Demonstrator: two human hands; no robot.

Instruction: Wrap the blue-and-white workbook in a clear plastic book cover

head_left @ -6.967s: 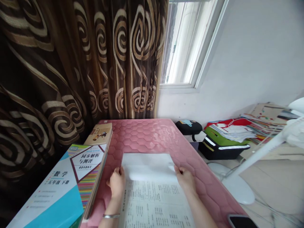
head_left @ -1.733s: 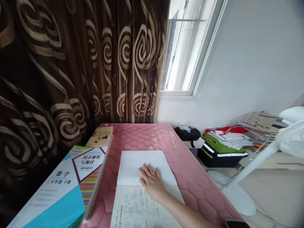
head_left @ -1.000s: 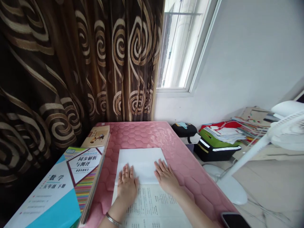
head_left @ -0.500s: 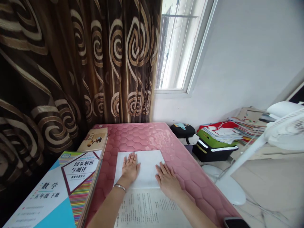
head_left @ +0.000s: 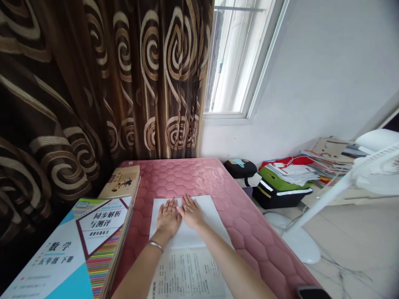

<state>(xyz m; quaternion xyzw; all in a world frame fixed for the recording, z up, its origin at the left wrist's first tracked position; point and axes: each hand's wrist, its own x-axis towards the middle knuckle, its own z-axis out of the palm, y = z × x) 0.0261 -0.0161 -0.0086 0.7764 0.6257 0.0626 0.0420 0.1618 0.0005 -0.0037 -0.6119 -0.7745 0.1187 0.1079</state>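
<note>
A blank white sheet (head_left: 214, 216) lies on the pink padded surface, with a printed page (head_left: 183, 274) full of small text directly below it. My left hand (head_left: 168, 218) rests flat on the left part of the sheet, fingers stretched forward, a silver bangle on its wrist. Beside it, my right hand (head_left: 190, 212) also lies flat near the sheet's middle, its thumb close to or touching the left hand. Neither hand grips anything. My right forearm covers part of the printed page and the sheet's lower right.
On the left stand stacked workbooks (head_left: 62, 253) and a tan book (head_left: 121, 182). A dark phone-like object (head_left: 312, 292) sits at the near right edge. Beyond that edge are a white fan (head_left: 330, 195), a black-and-green box (head_left: 280, 187) and piled papers. A patterned curtain (head_left: 149, 79) hangs behind.
My right hand has slid left and slightly forward across the white sheet, from its right edge to beside my left hand. The left hand stays flat in about the same place.
</note>
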